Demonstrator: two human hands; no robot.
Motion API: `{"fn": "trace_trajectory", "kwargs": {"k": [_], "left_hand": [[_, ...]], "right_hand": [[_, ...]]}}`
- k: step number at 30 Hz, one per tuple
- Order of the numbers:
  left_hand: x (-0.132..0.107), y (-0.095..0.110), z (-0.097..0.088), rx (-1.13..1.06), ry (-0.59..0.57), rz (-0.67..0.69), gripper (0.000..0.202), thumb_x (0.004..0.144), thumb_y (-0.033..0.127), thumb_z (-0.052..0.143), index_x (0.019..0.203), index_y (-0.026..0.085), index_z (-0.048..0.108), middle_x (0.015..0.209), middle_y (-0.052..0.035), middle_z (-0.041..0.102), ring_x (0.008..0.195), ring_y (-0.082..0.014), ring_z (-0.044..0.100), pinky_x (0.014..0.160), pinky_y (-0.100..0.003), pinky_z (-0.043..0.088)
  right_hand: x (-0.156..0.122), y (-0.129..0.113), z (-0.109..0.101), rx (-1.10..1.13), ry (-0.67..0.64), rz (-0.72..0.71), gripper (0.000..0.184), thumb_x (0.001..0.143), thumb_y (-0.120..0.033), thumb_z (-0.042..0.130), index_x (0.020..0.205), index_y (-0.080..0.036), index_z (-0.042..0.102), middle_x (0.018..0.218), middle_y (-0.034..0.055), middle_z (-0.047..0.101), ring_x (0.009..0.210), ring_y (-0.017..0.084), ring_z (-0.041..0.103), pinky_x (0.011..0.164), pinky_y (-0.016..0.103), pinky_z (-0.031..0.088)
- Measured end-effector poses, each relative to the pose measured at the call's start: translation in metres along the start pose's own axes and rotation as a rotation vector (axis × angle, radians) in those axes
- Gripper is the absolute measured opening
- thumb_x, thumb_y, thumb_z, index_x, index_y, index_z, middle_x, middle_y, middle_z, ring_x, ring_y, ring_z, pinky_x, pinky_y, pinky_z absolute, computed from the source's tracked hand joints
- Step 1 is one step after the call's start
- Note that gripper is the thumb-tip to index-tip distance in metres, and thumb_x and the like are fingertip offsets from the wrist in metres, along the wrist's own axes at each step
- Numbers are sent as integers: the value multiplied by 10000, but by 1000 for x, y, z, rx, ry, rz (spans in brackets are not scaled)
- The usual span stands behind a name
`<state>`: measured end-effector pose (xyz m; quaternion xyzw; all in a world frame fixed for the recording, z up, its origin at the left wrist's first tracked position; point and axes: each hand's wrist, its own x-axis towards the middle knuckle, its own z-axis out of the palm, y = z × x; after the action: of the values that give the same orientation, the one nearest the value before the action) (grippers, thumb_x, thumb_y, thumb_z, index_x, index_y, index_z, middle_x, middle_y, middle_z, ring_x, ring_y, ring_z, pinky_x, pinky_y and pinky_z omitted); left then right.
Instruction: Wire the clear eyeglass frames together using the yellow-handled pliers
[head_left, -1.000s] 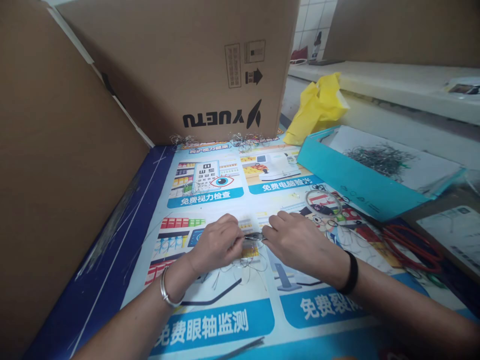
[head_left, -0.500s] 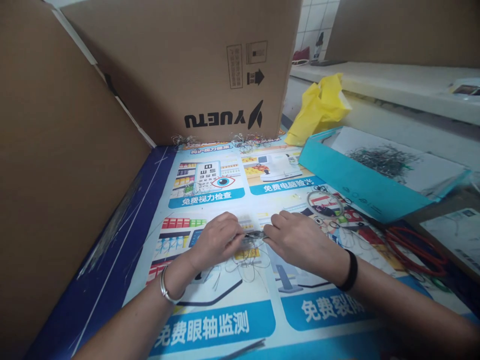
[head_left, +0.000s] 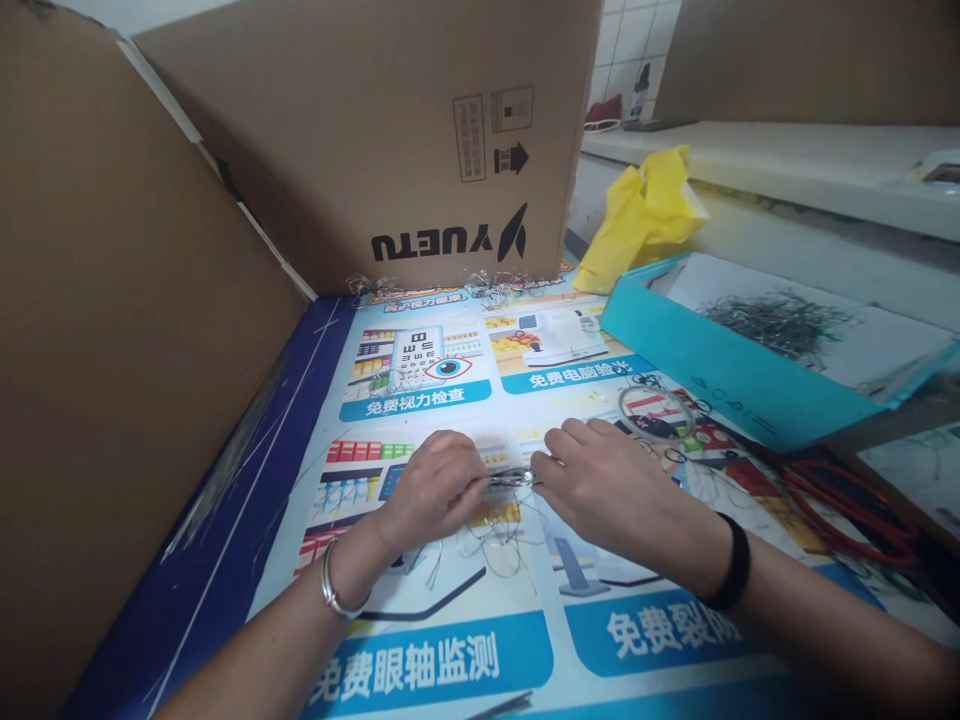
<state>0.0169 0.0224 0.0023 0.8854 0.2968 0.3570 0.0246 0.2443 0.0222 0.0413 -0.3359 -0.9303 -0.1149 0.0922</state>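
Between my two hands stretches a small silvery metal tool that looks like pliers (head_left: 514, 478), with a round pivot close to the right fingers. My right hand (head_left: 600, 490) is closed around its handle end, and the palm hides most of the grip. The fingers of my left hand (head_left: 439, 485) are pinched at the tool's narrow tip, on what seem to be thin wires. Several loose, curled wires (head_left: 506, 545) spread below the fingertips over the printed mat. Exactly where tip and wire meet is hidden by the left fingers.
A blue box (head_left: 712, 375) at right holds a tangle of thin wire pieces (head_left: 780, 325). Nearby lie a wire coil (head_left: 656, 412), red cable loops (head_left: 847, 515) and a yellow bag (head_left: 637, 215). Cardboard walls (head_left: 337, 130) enclose the back and left.
My right hand has tilted slightly, showing more of the silvery tool between the hands. My left hand stays nearly in place, still pinching. The view has shifted a little.
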Motion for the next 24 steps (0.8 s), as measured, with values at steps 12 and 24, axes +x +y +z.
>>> {"fn": "trace_trajectory", "kwargs": {"k": [12, 24], "left_hand": [[-1, 2, 1, 24, 16, 16, 131, 761, 71, 537, 822, 187, 524, 728, -29, 609, 790, -183, 543, 744, -357, 463], [3, 4, 1, 44, 25, 35, 115, 756, 72, 543, 802, 174, 517, 698, -29, 592, 771, -184, 538, 733, -355, 467]], "right_hand": [[-1, -7, -3, -71, -8, -4, 101, 790, -105, 567, 769, -195, 527, 753, 46, 513, 717, 221, 422, 601, 329, 196], [-1, -5, -1, -70, -14, -15, 103, 795, -100, 555, 758, -190, 521, 738, 47, 523, 702, 210, 417, 588, 321, 188]]}}
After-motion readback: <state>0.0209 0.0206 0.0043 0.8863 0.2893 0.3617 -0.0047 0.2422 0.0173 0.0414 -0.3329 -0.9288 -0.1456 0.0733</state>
